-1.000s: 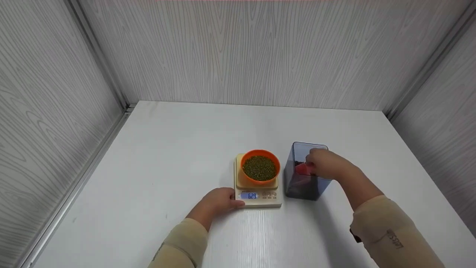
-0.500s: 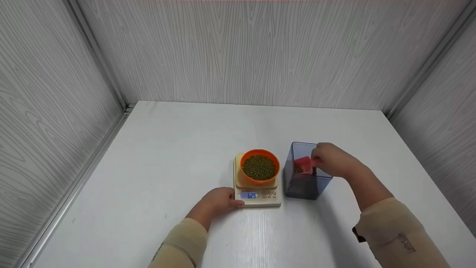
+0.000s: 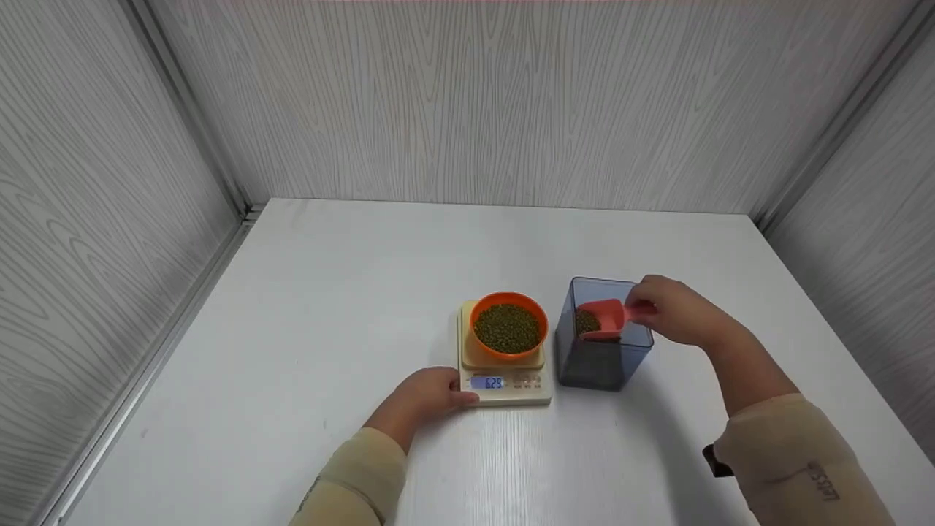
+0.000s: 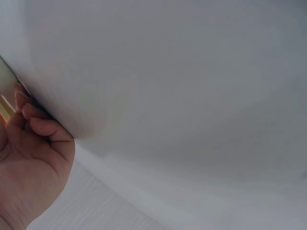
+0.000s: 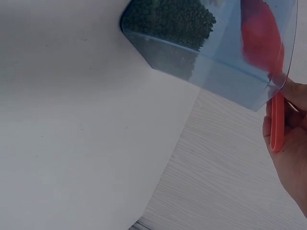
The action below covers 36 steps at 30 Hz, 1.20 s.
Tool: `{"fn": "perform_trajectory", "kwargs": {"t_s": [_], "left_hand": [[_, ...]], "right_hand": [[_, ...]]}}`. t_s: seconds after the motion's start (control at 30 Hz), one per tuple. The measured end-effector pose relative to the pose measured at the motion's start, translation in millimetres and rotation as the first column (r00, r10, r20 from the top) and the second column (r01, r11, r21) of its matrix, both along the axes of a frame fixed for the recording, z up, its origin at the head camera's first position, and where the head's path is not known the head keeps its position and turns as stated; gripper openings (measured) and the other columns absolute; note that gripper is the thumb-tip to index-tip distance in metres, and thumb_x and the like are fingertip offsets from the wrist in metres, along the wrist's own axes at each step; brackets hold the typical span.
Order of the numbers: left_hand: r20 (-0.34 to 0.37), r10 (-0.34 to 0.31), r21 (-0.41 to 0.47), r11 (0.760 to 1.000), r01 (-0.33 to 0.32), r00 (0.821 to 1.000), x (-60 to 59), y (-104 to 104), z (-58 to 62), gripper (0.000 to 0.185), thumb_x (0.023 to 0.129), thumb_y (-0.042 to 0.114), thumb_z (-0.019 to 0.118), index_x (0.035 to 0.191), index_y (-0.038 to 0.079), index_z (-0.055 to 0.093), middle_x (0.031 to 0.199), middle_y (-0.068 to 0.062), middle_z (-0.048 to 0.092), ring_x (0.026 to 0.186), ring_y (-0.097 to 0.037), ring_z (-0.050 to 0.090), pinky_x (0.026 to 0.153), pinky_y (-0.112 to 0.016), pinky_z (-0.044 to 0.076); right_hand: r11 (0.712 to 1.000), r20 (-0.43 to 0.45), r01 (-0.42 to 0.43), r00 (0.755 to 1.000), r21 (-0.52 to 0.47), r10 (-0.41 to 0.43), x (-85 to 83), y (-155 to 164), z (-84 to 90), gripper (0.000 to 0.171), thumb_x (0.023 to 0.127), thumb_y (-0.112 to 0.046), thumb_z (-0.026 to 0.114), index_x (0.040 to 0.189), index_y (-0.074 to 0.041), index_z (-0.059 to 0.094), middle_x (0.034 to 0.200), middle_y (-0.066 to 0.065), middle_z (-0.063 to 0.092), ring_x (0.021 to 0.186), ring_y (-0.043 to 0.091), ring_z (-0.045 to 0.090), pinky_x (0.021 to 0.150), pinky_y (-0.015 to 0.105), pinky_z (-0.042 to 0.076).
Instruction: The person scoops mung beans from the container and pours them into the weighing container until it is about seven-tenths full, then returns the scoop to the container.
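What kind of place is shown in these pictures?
Probably a staged recording booth, not a home kitchen: grey wood-grain panels enclose a bare white table. On it stand only a small scale bearing an orange bowl and a clear container.

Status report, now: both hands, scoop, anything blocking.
Left hand steadies the scale, grip unclear. Right hand pinches the red scoop, loaded with beans, at the container mouth. Path to the orange bowl unobstructed.
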<state>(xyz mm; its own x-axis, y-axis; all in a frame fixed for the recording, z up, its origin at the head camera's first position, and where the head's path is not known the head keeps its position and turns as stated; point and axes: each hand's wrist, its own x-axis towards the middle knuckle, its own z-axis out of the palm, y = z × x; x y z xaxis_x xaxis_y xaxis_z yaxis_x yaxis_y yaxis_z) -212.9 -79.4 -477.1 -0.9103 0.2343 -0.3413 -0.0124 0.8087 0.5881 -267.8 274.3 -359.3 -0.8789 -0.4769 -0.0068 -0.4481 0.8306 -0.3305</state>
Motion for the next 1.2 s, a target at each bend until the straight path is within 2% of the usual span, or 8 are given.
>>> {"fn": "perform_trajectory", "kwargs": {"t_s": [0.37, 0.6, 0.83, 1.0, 1.2], "left_hand": [[0.022, 0.001, -0.002, 1.0, -0.001, 1.0, -1.9, -1, -1.1, 0.031, 0.079, 0.047, 0.065, 0.084, 0.017, 0.06, 0.078, 0.001, 0.055, 0.076, -0.018, 0.048, 0.076, -0.037, 0.04], [0.005, -0.013, 0.005, 1.0, 0.013, 1.0, -1.0, -2, -1.0, 0.03, 0.079, 0.046, 0.065, 0.083, 0.017, 0.059, 0.077, 0.001, 0.055, 0.075, -0.018, 0.048, 0.075, -0.037, 0.04], [-0.011, -0.033, -0.022, 0.999, 0.033, 0.999, -1.1, -1, -1.7, 0.03, 0.08, 0.046, 0.065, 0.082, 0.016, 0.059, 0.076, 0.001, 0.054, 0.074, -0.017, 0.048, 0.074, -0.036, 0.039], [-0.002, -0.016, -0.018, 1.0, 0.016, 1.0, -1.0, 0, 0.0, 0.031, 0.079, 0.046, 0.065, 0.087, 0.016, 0.061, 0.078, 0.001, 0.056, 0.075, -0.017, 0.047, 0.076, -0.036, 0.04], [0.002, -0.011, -0.016, 1.0, 0.011, 1.0, -1.2, 0, 0.1, 0.031, 0.079, 0.046, 0.066, 0.088, 0.017, 0.062, 0.08, 0.001, 0.057, 0.076, -0.017, 0.047, 0.078, -0.037, 0.04]], "right_hand": [[0.989, 0.056, 0.057, 0.997, -0.136, -0.049, 3.6, 16, -1.1, 0.013, 0.086, -0.01, 0.062, 0.099, -0.008, 0.063, 0.09, 0.003, 0.054, 0.083, 0.02, 0.049, 0.071, 0.033, 0.045], [0.982, 0.053, 0.081, 0.996, -0.171, -0.073, 5.7, 27, -6.3, 0.012, 0.087, -0.015, 0.062, 0.098, -0.01, 0.062, 0.09, 0.003, 0.054, 0.082, 0.02, 0.049, 0.069, 0.03, 0.045], [0.967, 0.113, 0.135, 0.987, -0.217, -0.112, 7.8, 35, -11.2, 0.015, 0.089, -0.02, 0.06, 0.102, -0.011, 0.059, 0.094, 0.004, 0.054, 0.085, 0.021, 0.049, 0.072, 0.03, 0.046], [0.954, 0.117, 0.133, 0.988, -0.268, -0.105, 9.8, 37, -12.7, 0.016, 0.089, -0.021, 0.06, 0.102, -0.011, 0.059, 0.095, 0.005, 0.055, 0.086, 0.022, 0.049, 0.071, 0.028, 0.046], [0.945, 0.145, 0.163, 0.981, -0.284, -0.126, 8.2, 36, -10.9, 0.016, 0.089, -0.019, 0.06, 0.103, -0.011, 0.058, 0.097, 0.006, 0.055, 0.088, 0.023, 0.05, 0.073, 0.029, 0.046]]}}
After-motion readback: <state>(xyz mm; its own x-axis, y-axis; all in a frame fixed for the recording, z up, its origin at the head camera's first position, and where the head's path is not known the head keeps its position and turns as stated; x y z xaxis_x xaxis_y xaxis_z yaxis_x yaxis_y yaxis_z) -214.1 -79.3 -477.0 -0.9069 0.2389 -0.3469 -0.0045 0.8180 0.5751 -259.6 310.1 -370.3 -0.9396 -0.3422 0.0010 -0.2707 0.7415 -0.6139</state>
